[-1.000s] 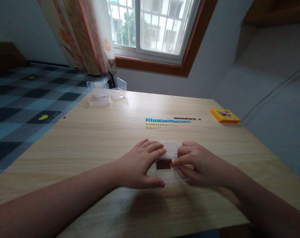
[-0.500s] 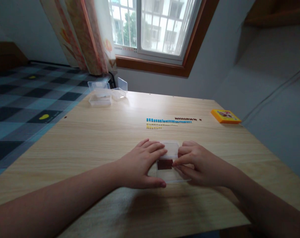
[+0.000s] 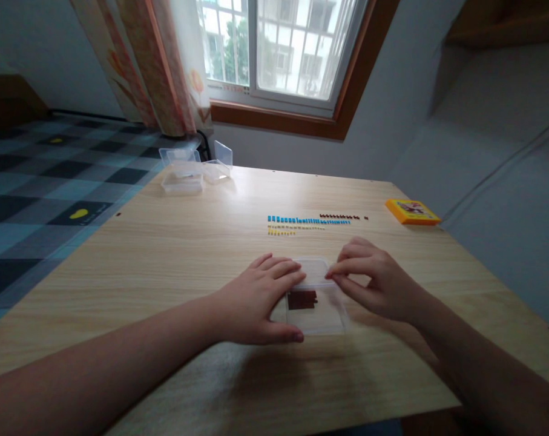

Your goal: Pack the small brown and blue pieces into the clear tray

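A clear plastic box (image 3: 322, 321) lies open near the front of the table. In its left part sits a dark brown block of small pieces (image 3: 301, 300), its right edge uneven. Fingers spread, my left hand (image 3: 260, 300) rests flat against the box's left side and touches its rim. Above the box's right side is my right hand (image 3: 376, 278), thumb and forefinger pinched together. Whatever is in that pinch is too small to make out. Beyond the box stand rows of tiny pieces: blue (image 3: 301, 220), yellow (image 3: 278, 232) and dark brown (image 3: 340, 217).
Clear open boxes (image 3: 182, 183) stand at the table's far left corner. A yellow-orange box (image 3: 413, 212) with a printed top lies near the right edge. One small dark piece (image 3: 118, 214) is by the left edge. A checked bed (image 3: 51, 181) adjoins the table's left side.
My right hand has risen from the brown block and moved away toward the box's far right, fingertips still pinched. The block's right edge now shows. My left hand stays in place.
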A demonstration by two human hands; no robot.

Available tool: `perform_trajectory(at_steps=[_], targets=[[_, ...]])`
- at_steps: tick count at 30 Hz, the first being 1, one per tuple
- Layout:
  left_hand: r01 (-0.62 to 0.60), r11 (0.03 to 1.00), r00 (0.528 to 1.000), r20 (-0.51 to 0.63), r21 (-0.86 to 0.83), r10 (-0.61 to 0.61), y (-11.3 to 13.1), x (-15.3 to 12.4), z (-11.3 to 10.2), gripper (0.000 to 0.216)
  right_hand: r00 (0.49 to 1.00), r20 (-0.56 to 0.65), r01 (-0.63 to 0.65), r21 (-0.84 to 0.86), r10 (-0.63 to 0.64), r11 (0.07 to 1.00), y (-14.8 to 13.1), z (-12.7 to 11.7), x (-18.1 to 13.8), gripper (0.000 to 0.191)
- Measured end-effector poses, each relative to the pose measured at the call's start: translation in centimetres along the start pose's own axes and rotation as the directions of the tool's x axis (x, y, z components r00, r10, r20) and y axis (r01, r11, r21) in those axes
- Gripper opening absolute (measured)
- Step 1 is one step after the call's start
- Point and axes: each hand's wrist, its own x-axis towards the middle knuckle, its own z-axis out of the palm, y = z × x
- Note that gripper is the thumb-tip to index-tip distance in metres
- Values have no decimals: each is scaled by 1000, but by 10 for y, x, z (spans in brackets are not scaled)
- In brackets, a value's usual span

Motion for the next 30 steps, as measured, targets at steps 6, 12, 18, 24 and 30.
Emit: perform_trajectory(at_steps=[6, 12, 18, 24, 30], targets=[[-7, 1000, 1000, 3, 7, 7, -2, -1, 0, 92, 842, -528, -194, -113, 106, 974, 51, 8, 0, 20], [-8, 1000, 1000, -8, -3, 8, -3, -1, 1, 92, 778, -609, -299, -138, 158, 944, 99, 32, 6, 24], [-3, 1000, 1000, -13, -17, 2, -2, -1, 1, 91, 819, -493, -430, -184, 295, 884, 108, 48, 8, 37], [-3, 1000, 1000, -16, -12, 2, -3, -1, 2, 92, 853, -370, -462, -211, 367, 862, 118, 48, 15, 51], [-8, 1000, 1000, -24, -19, 7, -5, -2, 4, 93, 840, -339, -519, -279, 423, 808, 139, 48, 37, 59]])
